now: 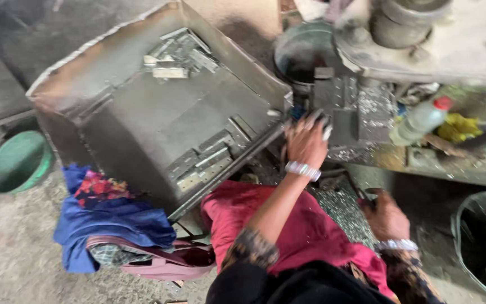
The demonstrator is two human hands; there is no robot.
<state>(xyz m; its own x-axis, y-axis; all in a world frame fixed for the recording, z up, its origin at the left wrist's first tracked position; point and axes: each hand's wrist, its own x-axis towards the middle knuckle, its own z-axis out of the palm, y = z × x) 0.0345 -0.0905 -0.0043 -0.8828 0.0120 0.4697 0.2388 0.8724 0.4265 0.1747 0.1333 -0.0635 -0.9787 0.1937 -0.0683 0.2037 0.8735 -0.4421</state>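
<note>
Clear bottle, red cap, seemingly unlabelled, at right.

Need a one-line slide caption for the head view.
Left hand reaches to the press block beside a metal tray of flat parts; right hand hangs low.

Small flat grey metal piece, blurred, sits at the fingertips of the left hand, right against the grey steel press block. Block is boxy and dull, with silvery shavings scattered on its right part and the ledge below. More flat rectangular grey metal plates lie loosely stacked in the tilted sheet-metal tray, near its lower edge. Right hand rests low over a heap of glittering metal chips.
</note>
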